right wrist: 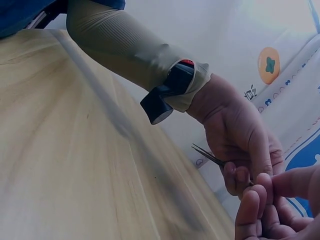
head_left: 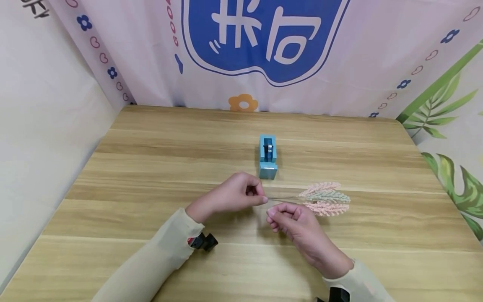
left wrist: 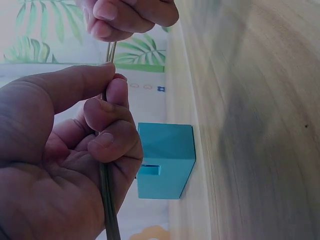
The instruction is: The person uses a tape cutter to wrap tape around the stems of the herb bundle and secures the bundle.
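Observation:
Three artificial flower sprigs lie to the right of my left hand in the head view, with pink heads and a pale green head. My left hand pinches their thin stems between thumb and fingers; the stem ends run down past the palm in the left wrist view. Close by, my right hand has curled fingers, with thumb and forefinger together near the stems. Whether it pinches something small is unclear. A blue tape dispenser stands just beyond the left hand.
The wooden table stretches around both hands. A printed cloth hangs along its back edge. Leaf-patterned cloth borders the right side, and a white sheet the left.

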Available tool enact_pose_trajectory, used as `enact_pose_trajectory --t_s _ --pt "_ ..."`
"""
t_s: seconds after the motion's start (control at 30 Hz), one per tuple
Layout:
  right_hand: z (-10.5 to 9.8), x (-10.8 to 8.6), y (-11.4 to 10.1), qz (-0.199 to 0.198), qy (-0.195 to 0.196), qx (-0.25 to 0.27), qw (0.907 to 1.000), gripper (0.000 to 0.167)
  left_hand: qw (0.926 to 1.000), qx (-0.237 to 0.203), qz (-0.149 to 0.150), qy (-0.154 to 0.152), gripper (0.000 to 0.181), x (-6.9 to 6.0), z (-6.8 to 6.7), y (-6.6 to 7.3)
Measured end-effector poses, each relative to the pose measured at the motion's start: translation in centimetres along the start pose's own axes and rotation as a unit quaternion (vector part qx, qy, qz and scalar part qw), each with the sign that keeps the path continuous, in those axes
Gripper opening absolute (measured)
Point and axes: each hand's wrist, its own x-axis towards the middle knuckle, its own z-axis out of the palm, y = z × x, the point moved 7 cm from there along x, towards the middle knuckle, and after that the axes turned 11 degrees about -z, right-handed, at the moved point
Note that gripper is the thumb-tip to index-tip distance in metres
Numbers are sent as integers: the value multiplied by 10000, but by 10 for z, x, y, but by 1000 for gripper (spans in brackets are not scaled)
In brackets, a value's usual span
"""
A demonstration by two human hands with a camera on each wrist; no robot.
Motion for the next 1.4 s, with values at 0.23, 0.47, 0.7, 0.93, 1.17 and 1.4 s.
enact_pose_trajectory --t_s 0.23,0.47,0.7,0.93,1.17,1.4 --pt "1 0 4 60 163 22 9998 8 10000 -12 73 -52 14 -4 0 1" --pt "1 0 6 140 312 24 9994 5 9997 7 223 -128 13 -6 1 3" --pt "-1 -2 10 236 478 2 9986 4 9992 37 338 -204 14 -8 3 5" --pt "-3 1 11 275 593 -47 9978 9 9985 -41 534 -54 15 -11 1 9" --pt "-8 5 16 335 854 14 9958 16 9980 -128 620 6 15 -10 1 9" --pt "-10 9 17 335 816 106 9960 18 9980 -156 590 188 11 -11 0 7"
